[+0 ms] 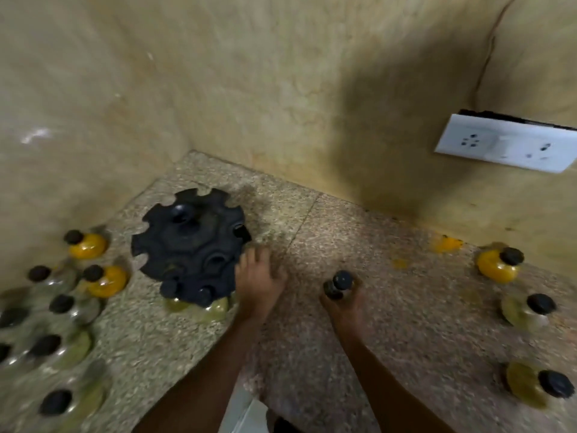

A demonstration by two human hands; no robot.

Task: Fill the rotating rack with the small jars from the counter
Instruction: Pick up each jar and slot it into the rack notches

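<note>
The black rotating rack (190,245) stands in the counter's back corner, with two jars (199,303) hanging in its near slots. My left hand (257,281) rests against the rack's right edge, fingers together, holding nothing that I can see. My right hand (343,303) is closed around two small black-lidded jars (338,284) over the middle of the counter. Several more small jars stand at the left (59,307), some with yellow contents (89,245). Three more jars stand at the right (499,264). The frame is motion-blurred.
The speckled stone counter (390,323) meets beige walls on the left and at the back. A white socket plate (505,145) is on the back wall at the right. Yellow smears (445,244) lie near the back wall.
</note>
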